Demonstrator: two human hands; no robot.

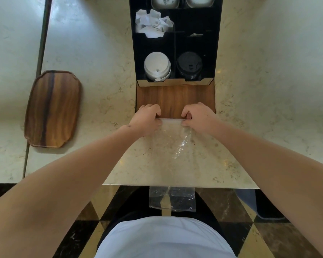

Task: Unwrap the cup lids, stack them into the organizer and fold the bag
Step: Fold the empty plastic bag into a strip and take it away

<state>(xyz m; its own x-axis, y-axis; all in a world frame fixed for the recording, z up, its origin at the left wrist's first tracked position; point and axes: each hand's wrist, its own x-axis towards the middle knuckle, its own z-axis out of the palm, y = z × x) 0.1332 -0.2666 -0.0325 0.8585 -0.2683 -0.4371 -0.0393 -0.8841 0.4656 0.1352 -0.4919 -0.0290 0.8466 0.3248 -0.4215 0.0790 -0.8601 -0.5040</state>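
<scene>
A pale marble counter (259,81) fills the view from a head-worn camera looking down. At twelve o'clock stands a black organizer (215,43) with a wooden front panel. Its near left compartment holds a stack of white cup lids (157,66); the near right compartment holds black cup lids (189,65). Crumpled white paper (153,23) sits in a compartment behind the white stack. At nine o'clock lies a wooden tray (52,108). A clear plastic bag (173,146) lies flat at centre, its near end hanging over the counter edge at six o'clock. The left hand (146,118) and right hand (198,116) each pinch a far corner of the bag, just beside the organizer's panel.
</scene>
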